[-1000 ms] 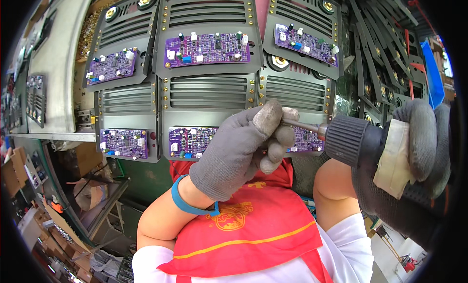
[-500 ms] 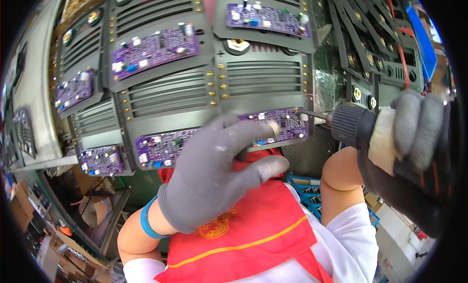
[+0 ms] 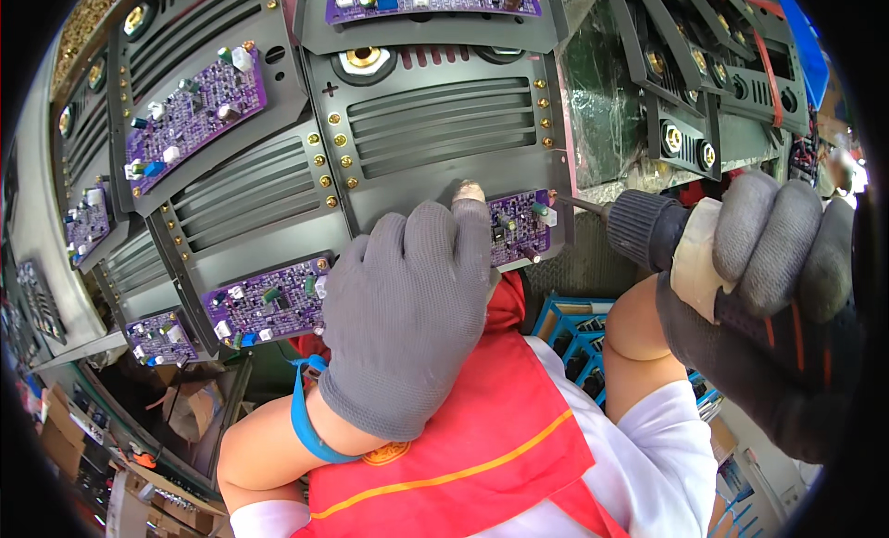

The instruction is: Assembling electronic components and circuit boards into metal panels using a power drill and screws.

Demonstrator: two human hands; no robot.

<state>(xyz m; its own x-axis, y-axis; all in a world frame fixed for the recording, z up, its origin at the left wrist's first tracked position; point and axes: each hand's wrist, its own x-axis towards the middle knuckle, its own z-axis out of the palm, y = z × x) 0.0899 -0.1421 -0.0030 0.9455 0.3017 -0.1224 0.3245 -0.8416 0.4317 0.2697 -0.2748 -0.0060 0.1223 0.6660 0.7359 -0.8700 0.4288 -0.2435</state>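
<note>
My right hand (image 3: 778, 246), in a grey glove with pale tape around a finger, grips a black electric screwdriver (image 3: 648, 231). Its thin bit points left, with the tip at a screw by the upper right corner of a purple circuit board (image 3: 521, 231). That board lies on the near end of a black slotted metal panel (image 3: 444, 131). Across the board's left part rests my gloved left hand (image 3: 407, 306), fingers bent over it and the bare index fingertip on the panel just beyond. Its thumb is hidden.
More black panels with purple boards (image 3: 194, 121) lie to the left and at the far side. Beyond the right edge, loose black panels (image 3: 685, 56) lean in a stack. Blue crates (image 3: 579, 348) stand below the bench, and a blue bin (image 3: 801, 47) is far right.
My left hand has gone from hovering with thumb and index apart to lying over the board, fingers bent. The view has shifted over the panels. The screwdriver tip stays at the board's corner.
</note>
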